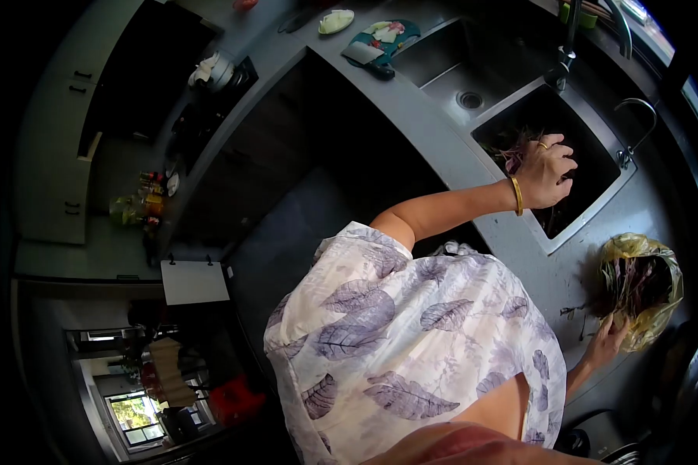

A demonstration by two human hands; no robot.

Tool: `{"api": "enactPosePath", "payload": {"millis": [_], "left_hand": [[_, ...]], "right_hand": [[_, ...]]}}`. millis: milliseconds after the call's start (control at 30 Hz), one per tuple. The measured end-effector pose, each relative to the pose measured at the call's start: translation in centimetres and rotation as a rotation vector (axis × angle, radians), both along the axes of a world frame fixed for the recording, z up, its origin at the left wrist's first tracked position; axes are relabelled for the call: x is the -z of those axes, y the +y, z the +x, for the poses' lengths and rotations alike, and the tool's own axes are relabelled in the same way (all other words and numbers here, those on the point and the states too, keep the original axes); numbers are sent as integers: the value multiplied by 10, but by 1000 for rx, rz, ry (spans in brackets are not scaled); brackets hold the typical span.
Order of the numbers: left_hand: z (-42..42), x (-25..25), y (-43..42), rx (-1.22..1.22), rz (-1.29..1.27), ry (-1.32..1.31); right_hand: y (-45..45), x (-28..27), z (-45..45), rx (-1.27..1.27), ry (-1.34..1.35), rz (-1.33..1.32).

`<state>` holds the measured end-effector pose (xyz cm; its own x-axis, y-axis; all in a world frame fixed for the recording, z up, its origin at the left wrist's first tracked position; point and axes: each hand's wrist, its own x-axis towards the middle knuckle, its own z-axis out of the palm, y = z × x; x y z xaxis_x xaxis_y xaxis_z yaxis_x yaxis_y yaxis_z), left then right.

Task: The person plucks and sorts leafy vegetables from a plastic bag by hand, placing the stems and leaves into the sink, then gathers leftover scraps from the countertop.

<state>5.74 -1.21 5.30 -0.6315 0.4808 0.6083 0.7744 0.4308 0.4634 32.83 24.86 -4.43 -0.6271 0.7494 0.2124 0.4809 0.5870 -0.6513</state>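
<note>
My left hand (547,172), with a ring and a gold bangle, reaches into the right-hand sink basin (580,226). Its fingers curl round purple-stemmed leafy greens (510,150), which stick out beside the knuckles; the fingertips are partly hidden. On the counter, a yellowish plastic bag (673,285) gapes around more purple stems (634,280). My right hand (611,335) pinches the near edge of this bag.
Beside the working basin is another steel basin (440,56) with a drain. A tap (570,58) and a thin curved spout (645,116) stand behind. Further left, a teal board (411,32) bears cut food and a knife. Loose bits (572,311) lie near the bag.
</note>
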Motion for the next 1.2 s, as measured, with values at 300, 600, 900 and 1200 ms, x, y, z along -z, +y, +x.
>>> {"api": "enactPosePath", "payload": {"millis": [300, 600, 900, 1200], "left_hand": [[7, 34, 1, 74, -6, 58], [10, 56, -48, 176, -125, -15], [41, 64, 5, 285, -166, -225], [42, 55, 37, 429, -221, -216]], "right_hand": [[26, 32, -62, -224, 4, 182], [-24, -17, -34, 66, 235, -60], [-53, 3, -17, -7, -37, -89], [-63, 32, -52, 32, -170, 374]]}}
